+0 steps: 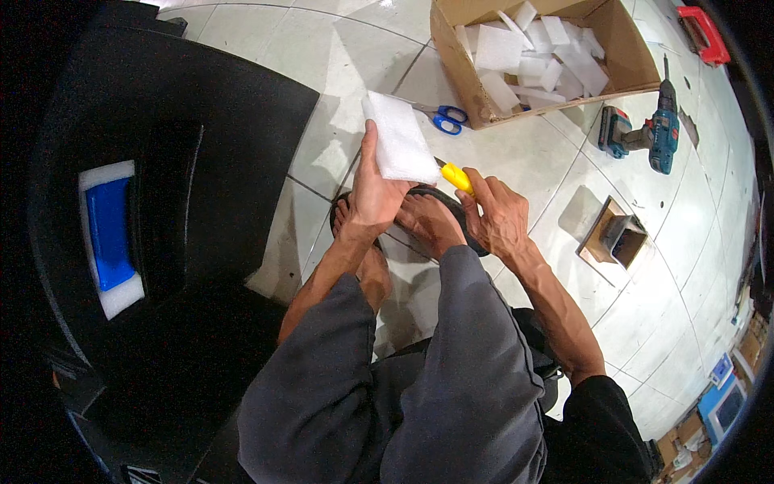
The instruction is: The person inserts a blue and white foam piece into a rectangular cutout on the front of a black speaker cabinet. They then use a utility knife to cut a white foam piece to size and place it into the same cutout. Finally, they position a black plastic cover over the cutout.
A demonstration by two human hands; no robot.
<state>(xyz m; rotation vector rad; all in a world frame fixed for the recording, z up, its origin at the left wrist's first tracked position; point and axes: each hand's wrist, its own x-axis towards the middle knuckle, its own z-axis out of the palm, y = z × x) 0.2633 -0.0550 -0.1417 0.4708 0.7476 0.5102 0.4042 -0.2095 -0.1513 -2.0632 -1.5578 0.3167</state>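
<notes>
My left hand (377,192) is closed round the lower left side of a white foam block (399,137), holding it up above my feet. The thumb lies along the block's left edge. My right hand (500,214) grips a yellow-handled knife (456,177), and its short dark blade points toward the block's lower right corner. Whether the blade touches the foam I cannot tell. On the floor just behind the block lie scissors (449,120) with blue handles; the block partly hides their blades.
An open cardboard box (459,89) full of white foam pieces stands at the far side. To the right are a cordless drill (663,129), a red tool (705,36) and a small square metal piece on wood (621,238). A black panel (234,97) with a blue-and-white foam inset (111,234) fills the left.
</notes>
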